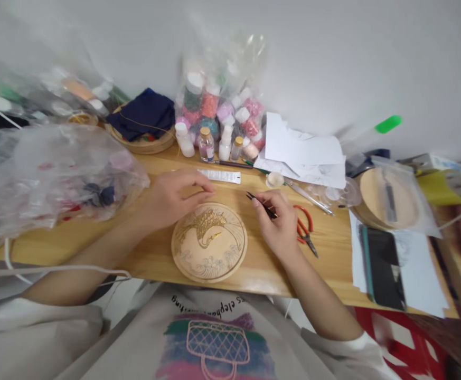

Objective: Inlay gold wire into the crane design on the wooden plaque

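A round wooden board (209, 264) lies at the table's front edge, bearing a gold crane-like bird and drawn wave lines. Over its upper left rim hovers my left hand (175, 198), thumb and forefinger brought together at the tips. Anything pinched there is too small to make out. My right hand (280, 221), to the right of the board, grips black tweezers (269, 211) whose tips point up and left. Just beyond that hand lie red-handled pliers (306, 231). A white printed tube or packet (224, 177) rests behind the board.
Small bottles (206, 143) and a bag of coloured jars stand along the wall. Crumpled plastic bags (48, 174) crowd the left side. Papers (301, 153), a phone (386, 269) and a round wooden piece (386, 198) are at right. A white cable (52, 271) crosses my left forearm.
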A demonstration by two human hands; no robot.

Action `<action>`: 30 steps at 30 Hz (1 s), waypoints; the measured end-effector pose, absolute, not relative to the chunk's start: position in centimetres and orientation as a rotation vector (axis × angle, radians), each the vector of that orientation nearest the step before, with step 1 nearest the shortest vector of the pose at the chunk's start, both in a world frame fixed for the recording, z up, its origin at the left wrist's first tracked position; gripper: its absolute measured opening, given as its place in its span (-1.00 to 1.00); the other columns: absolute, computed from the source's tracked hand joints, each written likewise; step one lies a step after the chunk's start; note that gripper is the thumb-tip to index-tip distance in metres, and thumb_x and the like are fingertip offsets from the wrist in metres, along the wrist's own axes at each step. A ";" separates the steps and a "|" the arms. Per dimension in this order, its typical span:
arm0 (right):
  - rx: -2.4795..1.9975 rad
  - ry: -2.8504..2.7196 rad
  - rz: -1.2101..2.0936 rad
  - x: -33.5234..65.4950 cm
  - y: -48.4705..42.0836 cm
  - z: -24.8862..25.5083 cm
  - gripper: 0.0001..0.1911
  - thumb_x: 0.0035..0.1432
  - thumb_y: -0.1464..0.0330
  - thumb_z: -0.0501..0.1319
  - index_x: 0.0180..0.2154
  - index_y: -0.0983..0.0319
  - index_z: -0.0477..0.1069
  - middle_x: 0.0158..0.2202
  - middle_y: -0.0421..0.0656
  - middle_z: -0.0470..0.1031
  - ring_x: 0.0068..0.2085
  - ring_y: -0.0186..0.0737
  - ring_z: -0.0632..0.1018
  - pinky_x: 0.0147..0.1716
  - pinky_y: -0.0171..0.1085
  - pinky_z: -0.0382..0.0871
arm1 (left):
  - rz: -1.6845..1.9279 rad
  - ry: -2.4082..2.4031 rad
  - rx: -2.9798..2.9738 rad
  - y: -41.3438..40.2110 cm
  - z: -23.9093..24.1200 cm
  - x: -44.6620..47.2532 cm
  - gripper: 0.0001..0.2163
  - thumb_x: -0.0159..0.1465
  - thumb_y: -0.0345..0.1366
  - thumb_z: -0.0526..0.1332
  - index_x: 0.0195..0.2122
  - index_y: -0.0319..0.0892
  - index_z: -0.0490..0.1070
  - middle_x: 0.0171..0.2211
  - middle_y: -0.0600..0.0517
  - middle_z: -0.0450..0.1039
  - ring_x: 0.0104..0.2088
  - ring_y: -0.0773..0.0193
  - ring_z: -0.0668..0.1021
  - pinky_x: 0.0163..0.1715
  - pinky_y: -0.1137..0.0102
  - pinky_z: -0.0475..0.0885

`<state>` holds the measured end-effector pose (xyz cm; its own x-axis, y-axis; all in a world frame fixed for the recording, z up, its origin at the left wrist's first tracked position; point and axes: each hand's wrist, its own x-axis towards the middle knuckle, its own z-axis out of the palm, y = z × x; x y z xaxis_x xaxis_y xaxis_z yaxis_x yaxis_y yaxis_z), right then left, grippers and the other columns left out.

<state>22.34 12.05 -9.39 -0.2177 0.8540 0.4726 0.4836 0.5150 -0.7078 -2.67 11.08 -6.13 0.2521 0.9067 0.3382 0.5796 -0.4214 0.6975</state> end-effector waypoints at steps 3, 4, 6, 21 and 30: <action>-1.125 -1.979 0.551 21.9 11.4 -9.5 -0.95 0.28 0.41 0.21 -0.25 0.21 0.46 -0.33 -0.16 0.55 -0.36 -0.26 0.53 -0.39 -0.28 0.42 | 0.812 1.216 2.607 9.8 -7.4 -3.7 -0.84 0.43 -0.25 0.17 -0.23 -0.09 0.55 -0.19 0.02 0.67 -0.14 0.16 0.66 -0.07 0.22 0.55; -1.127 -2.025 0.547 21.8 11.2 -9.6 -0.95 0.28 0.41 0.21 -0.24 0.20 0.45 -0.33 -0.15 0.55 -0.36 -0.26 0.53 -0.39 -0.28 0.43 | 0.792 1.134 2.702 9.4 -7.7 -3.7 -0.84 0.44 -0.31 0.16 -0.21 -0.10 0.54 -0.18 0.02 0.67 -0.13 0.19 0.66 -0.07 0.26 0.55; -1.127 -2.113 0.510 21.6 10.8 -9.8 -0.94 0.28 0.41 0.21 -0.21 0.21 0.46 -0.32 -0.14 0.56 -0.35 -0.23 0.55 -0.38 -0.27 0.44 | 0.808 1.017 2.847 8.7 -8.3 -3.4 -0.86 0.43 -0.35 0.16 -0.19 -0.13 0.53 -0.16 0.04 0.68 -0.11 0.24 0.67 -0.06 0.32 0.55; -1.094 -2.254 0.455 21.1 10.4 -10.3 -0.88 0.29 0.48 0.24 -0.20 0.29 0.58 -0.31 -0.10 0.56 -0.31 -0.22 0.59 -0.35 -0.26 0.50 | 0.588 1.003 2.918 7.0 -8.8 -1.9 -0.67 0.52 -0.17 0.00 -0.11 -0.29 0.46 -0.02 -0.11 0.62 0.03 0.10 0.63 0.11 0.19 0.50; -1.077 -2.268 0.397 20.9 10.4 -10.5 -0.89 0.26 0.49 0.26 -0.22 0.30 0.59 -0.33 -0.09 0.54 -0.35 -0.23 0.55 -0.43 -0.27 0.46 | 0.525 1.020 2.898 7.2 -9.1 -2.0 -0.67 0.50 -0.14 0.04 -0.06 -0.30 0.47 0.02 -0.13 0.60 0.09 0.06 0.57 0.13 0.17 0.48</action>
<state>20.91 10.44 -10.54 -0.4976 0.7782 0.3830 0.6017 0.6278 -0.4939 -1.96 7.16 -9.13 0.7289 0.6127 0.3054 0.6045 -0.7854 0.1329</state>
